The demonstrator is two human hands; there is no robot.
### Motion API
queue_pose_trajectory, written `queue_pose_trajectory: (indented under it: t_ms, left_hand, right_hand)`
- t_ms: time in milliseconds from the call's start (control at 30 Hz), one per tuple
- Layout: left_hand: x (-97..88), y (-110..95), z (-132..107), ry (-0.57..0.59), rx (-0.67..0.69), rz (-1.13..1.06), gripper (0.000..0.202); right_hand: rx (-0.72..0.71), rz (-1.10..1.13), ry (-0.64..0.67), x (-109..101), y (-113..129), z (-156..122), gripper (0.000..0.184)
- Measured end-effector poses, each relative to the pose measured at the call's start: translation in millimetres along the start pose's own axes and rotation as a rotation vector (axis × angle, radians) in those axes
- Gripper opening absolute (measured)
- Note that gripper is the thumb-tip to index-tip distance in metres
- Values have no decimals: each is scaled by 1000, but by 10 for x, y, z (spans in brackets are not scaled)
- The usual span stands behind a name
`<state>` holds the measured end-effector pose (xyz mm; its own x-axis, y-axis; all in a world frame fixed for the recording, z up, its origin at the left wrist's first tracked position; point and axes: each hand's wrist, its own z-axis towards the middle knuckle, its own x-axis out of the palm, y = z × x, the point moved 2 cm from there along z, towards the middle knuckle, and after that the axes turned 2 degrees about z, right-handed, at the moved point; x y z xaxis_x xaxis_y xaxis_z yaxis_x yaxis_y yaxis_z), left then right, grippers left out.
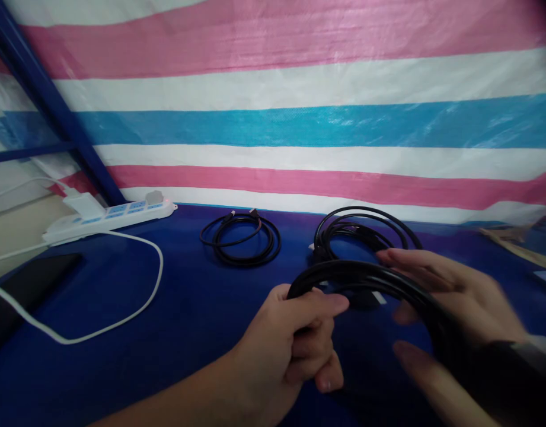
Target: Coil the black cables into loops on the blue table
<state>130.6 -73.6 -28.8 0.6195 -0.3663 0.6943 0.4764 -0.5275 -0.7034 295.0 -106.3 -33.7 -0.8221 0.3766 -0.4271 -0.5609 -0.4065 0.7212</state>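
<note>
Striped plastic tarp [299, 77], pink, white & blue bands, fills the whole back wall in my head-cam feed. Below it a dark blue sheet [188, 308] covers the table from edge to edge. A blue metal post [41, 95] slants down the far left, in front of the tarp.

Nearest the cam, centre-right, is a thick coil of black cable [357, 276], held just above the sheet between both hands. The left hand [290, 350] is curled into a fist round the coil's left end, thumb laid over the top, fingers tucked under. The right hand [450, 296] is motion-blurred; its fingers are stretched out flat & slightly spread, thumb apart below, w/ the coil's right side running across the palm. I can't see them closing on it.

Behind the held coil, toward the tarp, a second black coil [361, 231] lies flat on the sheet. Left of that, well apart, lies a thinner black cable coil [241, 240] w/ both plug ends showing at its top.

Back left, a white power strip [112, 214] w/ blue sockets sits by the tarp's foot; a white adapter [82, 203] is plugged into it. A white cord [143, 296] loops from the strip across the sheet toward the left edge. A dark flat slab [28, 284] lies at far left, the cord crossing its near part.
</note>
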Motion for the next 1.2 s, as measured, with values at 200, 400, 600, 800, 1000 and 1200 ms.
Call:
queue_pose_trajectory:
  t_ms: [200, 400, 600, 800, 1000, 1200]
  left_hand:
    - [-32, -22, 31, -29, 61, 51, 49]
    - [-42, -78, -2, 174, -241, 135, 30]
    - [-28, -54, -57, 21, -380, 350, 33]
    - [-61, -111, 4, -85, -75, 98, 47]
    - [-117, -209, 24, -120, 67, -148, 45]
    - [-121, -284, 14, -151, 132, -254, 44]
  right_hand:
    - [697, 653, 256, 201, 15, -14, 38]
    - [998, 909, 581, 222, 101, 16, 49]
    - [1062, 861, 761, 248, 82, -21, 20]
    - [916, 942, 378, 273, 107, 103, 17]
    - [681, 1215, 412, 215, 18, 62, 35]
    - [627, 1399, 431, 265, 36, 41, 65]
